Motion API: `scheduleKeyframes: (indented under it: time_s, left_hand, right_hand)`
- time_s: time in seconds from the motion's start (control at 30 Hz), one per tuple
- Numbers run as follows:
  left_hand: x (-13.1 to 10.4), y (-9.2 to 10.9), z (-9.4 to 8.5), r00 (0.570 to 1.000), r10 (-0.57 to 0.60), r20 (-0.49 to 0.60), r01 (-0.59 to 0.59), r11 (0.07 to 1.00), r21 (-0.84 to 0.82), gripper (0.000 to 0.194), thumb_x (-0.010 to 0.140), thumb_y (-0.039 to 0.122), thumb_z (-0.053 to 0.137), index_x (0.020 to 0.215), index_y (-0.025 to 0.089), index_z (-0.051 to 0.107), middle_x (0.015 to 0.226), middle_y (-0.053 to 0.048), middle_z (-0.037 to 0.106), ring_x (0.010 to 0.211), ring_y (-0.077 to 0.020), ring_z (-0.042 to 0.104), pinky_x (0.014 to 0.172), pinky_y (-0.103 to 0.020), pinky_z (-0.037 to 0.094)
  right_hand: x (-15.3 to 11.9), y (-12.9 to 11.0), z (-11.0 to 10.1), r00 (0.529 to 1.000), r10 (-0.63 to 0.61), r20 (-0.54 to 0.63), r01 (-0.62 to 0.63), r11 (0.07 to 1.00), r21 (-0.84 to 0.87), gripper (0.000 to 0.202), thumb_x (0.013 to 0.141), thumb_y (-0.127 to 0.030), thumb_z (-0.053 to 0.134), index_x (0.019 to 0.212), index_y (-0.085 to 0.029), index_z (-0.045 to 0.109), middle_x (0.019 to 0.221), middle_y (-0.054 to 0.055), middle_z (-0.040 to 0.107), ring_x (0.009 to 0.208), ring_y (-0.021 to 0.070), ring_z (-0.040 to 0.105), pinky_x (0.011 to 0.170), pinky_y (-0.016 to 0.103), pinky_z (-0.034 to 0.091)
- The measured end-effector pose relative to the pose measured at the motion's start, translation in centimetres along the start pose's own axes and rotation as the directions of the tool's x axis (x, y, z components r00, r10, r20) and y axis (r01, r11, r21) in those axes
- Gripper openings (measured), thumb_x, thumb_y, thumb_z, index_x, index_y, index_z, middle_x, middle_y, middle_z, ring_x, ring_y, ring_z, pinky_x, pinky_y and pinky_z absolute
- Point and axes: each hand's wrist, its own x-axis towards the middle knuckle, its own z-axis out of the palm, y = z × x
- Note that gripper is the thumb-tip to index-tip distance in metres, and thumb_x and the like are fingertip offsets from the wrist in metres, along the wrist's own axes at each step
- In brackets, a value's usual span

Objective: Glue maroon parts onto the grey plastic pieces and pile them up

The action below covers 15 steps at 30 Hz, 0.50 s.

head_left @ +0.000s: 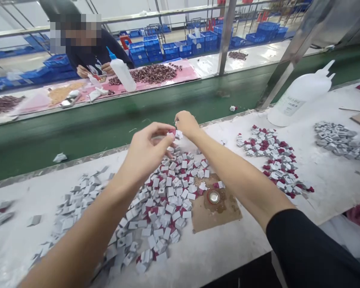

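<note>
While a broad heap of small pale-grey and magenta blocks spreads over the near part of the whitish desk, a flat piece of brown cardboard lies just beside it, bearing a shiny round metal cap ringed by a dark, wet-looking stain. Plain grey blocks lie left of the heap. At the heap's far end, the left hand holds a small magenta-and-white piece above the desk, its grip narrow between thumb and fingers. Just beyond is the right hand, fingers curled; I cannot tell whether its grip holds anything. Off to the right sits a separate cluster of grey-and-magenta pieces, perhaps the ones already done; by that reading, much of the big heap is left, and the piece in hand is unfinished. Farther back come a translucent white plastic bottle, a green conveyor belt and, across it, another person near dark-brown pieces.
</note>
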Motion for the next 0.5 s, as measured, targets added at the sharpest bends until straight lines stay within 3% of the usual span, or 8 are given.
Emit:
scheduleKeyframes:
  time_s: [0.07,0.13,0.27,0.33,0.37,0.43,0.5]
  left_hand:
    - [4.0,0.6,1.4,1.000,0.023,-0.015,-0.022,0.999,0.048,0.008,0.102,0.018,0.078,0.108,0.020,0.082,0.103,-0.007,0.082,0.082,-0.0197,0.078,0.061,-0.028,0.058]
    - [8.1,1.0,3.5,1.000,0.021,0.011,-0.022,0.997,0.078,0.008,0.106,0.020,0.077,0.112,0.017,0.080,0.106,-0.007,0.082,0.092,-0.0205,0.078,0.077,-0.032,0.065]
    - [14.8,1.2,9.3,0.991,-0.076,0.108,0.061,0.989,0.135,0.033,0.111,0.039,0.078,0.135,0.017,0.076,0.135,-0.011,0.078,0.116,-0.0264,0.078,0.100,-0.048,0.069]
    - [16.8,1.0,12.2,0.981,-0.125,0.146,0.098,0.978,0.183,0.038,0.111,0.040,0.079,0.141,0.018,0.074,0.143,-0.013,0.075,0.122,-0.0286,0.077,0.104,-0.051,0.068]
    - [17.4,0.8,13.4,0.976,-0.144,0.163,0.109,0.972,0.206,0.039,0.111,0.040,0.079,0.142,0.018,0.074,0.145,-0.014,0.075,0.123,-0.0291,0.077,0.105,-0.051,0.068]
    - [18.1,0.3,15.0,0.968,-0.176,0.180,0.127,0.959,0.255,0.040,0.110,0.040,0.080,0.143,0.018,0.073,0.145,-0.014,0.075,0.125,-0.0298,0.077,0.105,-0.052,0.068]
    - [18.4,-0.2,15.6,0.964,-0.205,0.169,0.145,0.940,0.309,0.040,0.110,0.040,0.079,0.144,0.019,0.073,0.147,-0.014,0.074,0.127,-0.0303,0.076,0.107,-0.053,0.067]
  right_hand:
    - [-1.2,1.0,-2.1,0.997,0.039,-0.070,-0.040,0.999,-0.002,0.022,0.097,-0.002,0.074,0.113,-0.012,0.085,0.127,0.016,0.084,0.122,0.0273,0.075,0.115,0.041,0.053]
    - [-4.0,2.3,-4.9,0.987,0.091,-0.136,-0.091,0.996,0.008,0.027,0.097,-0.002,0.070,0.118,-0.011,0.085,0.124,0.017,0.085,0.113,0.0269,0.078,0.110,0.043,0.057]
    - [-15.0,4.8,-8.9,0.962,0.182,-0.202,-0.174,0.983,0.054,0.022,0.100,-0.018,0.076,0.118,-0.015,0.088,0.118,0.016,0.088,0.094,0.0276,0.081,0.093,0.047,0.067]
    - [-22.2,6.2,-8.8,0.955,0.193,-0.227,-0.174,0.980,0.102,0.022,0.103,-0.035,0.079,0.117,-0.023,0.090,0.114,0.012,0.089,0.095,0.0303,0.083,0.084,0.046,0.070]
    - [-25.7,7.0,-8.3,0.940,0.196,-0.278,-0.140,0.968,0.210,0.026,0.104,-0.044,0.080,0.120,-0.026,0.091,0.117,0.011,0.089,0.099,0.0313,0.085,0.082,0.043,0.071]
    - [-32.3,9.1,-6.5,0.884,0.266,-0.384,-0.110,0.917,0.384,0.025,0.102,-0.050,0.084,0.115,-0.031,0.091,0.109,0.009,0.090,0.088,0.0303,0.086,0.069,0.037,0.070]
    - [-37.6,11.4,-4.3,0.790,0.350,-0.503,-0.116,0.892,0.437,0.023,0.099,-0.049,0.086,0.114,-0.032,0.092,0.111,0.011,0.090,0.085,0.0327,0.086,0.059,0.038,0.068]
